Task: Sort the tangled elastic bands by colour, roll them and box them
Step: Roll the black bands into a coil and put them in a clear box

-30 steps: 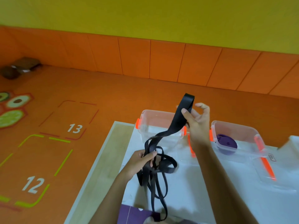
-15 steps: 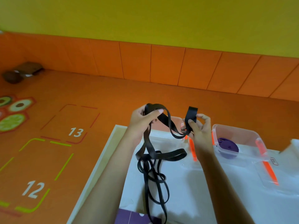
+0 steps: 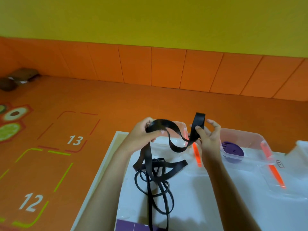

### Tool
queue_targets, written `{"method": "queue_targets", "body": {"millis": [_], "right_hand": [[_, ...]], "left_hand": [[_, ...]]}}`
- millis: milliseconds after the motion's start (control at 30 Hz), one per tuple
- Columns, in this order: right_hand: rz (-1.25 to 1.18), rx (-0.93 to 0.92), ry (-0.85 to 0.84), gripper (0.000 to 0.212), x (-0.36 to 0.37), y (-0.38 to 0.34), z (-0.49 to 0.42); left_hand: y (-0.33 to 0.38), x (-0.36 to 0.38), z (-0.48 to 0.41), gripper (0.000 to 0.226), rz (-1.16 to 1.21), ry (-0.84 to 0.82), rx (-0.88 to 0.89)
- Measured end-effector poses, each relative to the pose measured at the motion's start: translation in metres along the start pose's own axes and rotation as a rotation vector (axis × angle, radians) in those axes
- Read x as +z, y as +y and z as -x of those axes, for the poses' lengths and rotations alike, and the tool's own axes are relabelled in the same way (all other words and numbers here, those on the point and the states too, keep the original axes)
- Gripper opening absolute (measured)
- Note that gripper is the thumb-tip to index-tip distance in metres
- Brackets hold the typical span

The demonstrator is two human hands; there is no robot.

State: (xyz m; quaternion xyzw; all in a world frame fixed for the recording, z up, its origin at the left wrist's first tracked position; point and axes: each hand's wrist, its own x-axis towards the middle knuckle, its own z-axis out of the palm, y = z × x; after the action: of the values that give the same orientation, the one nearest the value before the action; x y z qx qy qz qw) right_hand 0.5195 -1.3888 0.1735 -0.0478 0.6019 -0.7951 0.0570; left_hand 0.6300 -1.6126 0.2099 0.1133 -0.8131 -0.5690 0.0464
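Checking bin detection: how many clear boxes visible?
2. Left clear box behind the black band; right clear box holds a purple roll. More may hide past the right edge.

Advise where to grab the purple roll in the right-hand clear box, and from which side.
Probably from straight above, pinching across the outer edge of the purple roll. It seems to lie flat on the floor of the clear box, whose top is open while its walls close off every sideways approach.
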Motion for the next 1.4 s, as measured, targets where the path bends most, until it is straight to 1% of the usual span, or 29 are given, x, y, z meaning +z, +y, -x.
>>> {"method": "queue_targets", "body": {"millis": [67, 133, 200, 300, 433, 500, 533, 567, 633, 667, 700, 767, 833, 900, 967, 1000, 1067, 1133, 1200, 1300, 1400], "right_hand": [[0.045, 0.034, 0.015, 0.050, -0.004, 0.007, 0.000], [0.079, 0.066, -0.006, 0.058, -0.009, 0.014, 0.000], [0.133, 0.090, -0.033, 0.055, -0.013, 0.020, 0.000], [0.174, 0.113, -0.091, 0.041, -0.015, 0.024, 0.004], [0.147, 0.157, -0.116, 0.041, -0.013, 0.033, 0.010], [0.140, 0.168, -0.136, 0.039, -0.011, 0.038, 0.013], [0.144, 0.169, -0.142, 0.039, -0.010, 0.040, 0.014], [0.155, 0.167, -0.146, 0.039, -0.010, 0.042, 0.016], [0.189, 0.163, -0.144, 0.041, -0.009, 0.047, 0.019], [0.204, 0.169, -0.130, 0.042, -0.009, 0.050, 0.019], [0.212, 0.174, -0.111, 0.042, -0.009, 0.054, 0.020], [0.231, 0.160, -0.080, 0.039, -0.007, 0.059, 0.022], [0.271, 0.132, -0.068, 0.035, -0.003, 0.063, 0.025], [0.298, 0.110, -0.077, 0.035, 0.000, 0.067, 0.028], [0.298, 0.098, -0.083, 0.035, 0.003, 0.069, 0.031], [0.308, 0.086, -0.084, 0.036, 0.004, 0.069, 0.032], [0.363, 0.071, -0.096, 0.039, 0.004, 0.070, 0.032], [0.370, 0.086, -0.100, 0.040, 0.003, 0.072, 0.033], [0.372, 0.068, -0.088, 0.046, 0.002, 0.072, 0.033], [0.431, -0.001, -0.091, 0.052, 0.005, 0.069, 0.035], [0.435, -0.003, -0.112, 0.046, 0.006, 0.067, 0.038]], "left_hand": [[-0.030, 0.004, 0.006, 0.023, -0.115, -0.025, -0.070], [-0.060, 0.008, 0.012, 0.021, -0.162, -0.018, -0.101], [-0.088, 0.010, 0.017, 0.023, -0.198, -0.019, -0.131], [-0.121, 0.016, 0.026, 0.027, -0.309, -0.032, -0.205], [-0.149, 0.035, 0.034, 0.023, -0.341, -0.093, -0.334], [-0.160, 0.046, 0.036, 0.027, -0.392, -0.146, -0.365], [-0.164, 0.050, 0.037, 0.033, -0.406, -0.175, -0.375], [-0.166, 0.055, 0.038, 0.045, -0.391, -0.204, -0.381], [-0.164, 0.062, 0.038, 0.073, -0.281, -0.245, -0.371], [-0.159, 0.066, 0.037, 0.083, -0.215, -0.248, -0.344], [-0.152, 0.069, 0.036, 0.090, -0.158, -0.235, -0.311], [-0.134, 0.076, 0.031, 0.091, -0.080, -0.171, -0.240], [-0.115, 0.087, 0.025, 0.081, -0.030, -0.064, -0.144], [-0.103, 0.100, 0.022, 0.067, 0.000, 0.085, -0.052], [-0.094, 0.109, 0.021, 0.056, -0.010, 0.211, -0.016], [-0.092, 0.112, 0.021, 0.054, -0.030, 0.245, -0.015], [-0.091, 0.116, 0.024, 0.054, -0.103, 0.283, -0.007], [-0.091, 0.118, 0.026, 0.051, -0.215, 0.334, 0.042], [-0.089, 0.120, 0.028, 0.047, -0.314, 0.374, 0.091], [-0.086, 0.119, 0.028, 0.050, -0.370, 0.365, 0.094], [-0.086, 0.117, 0.027, 0.056, -0.400, 0.315, 0.083]]}}
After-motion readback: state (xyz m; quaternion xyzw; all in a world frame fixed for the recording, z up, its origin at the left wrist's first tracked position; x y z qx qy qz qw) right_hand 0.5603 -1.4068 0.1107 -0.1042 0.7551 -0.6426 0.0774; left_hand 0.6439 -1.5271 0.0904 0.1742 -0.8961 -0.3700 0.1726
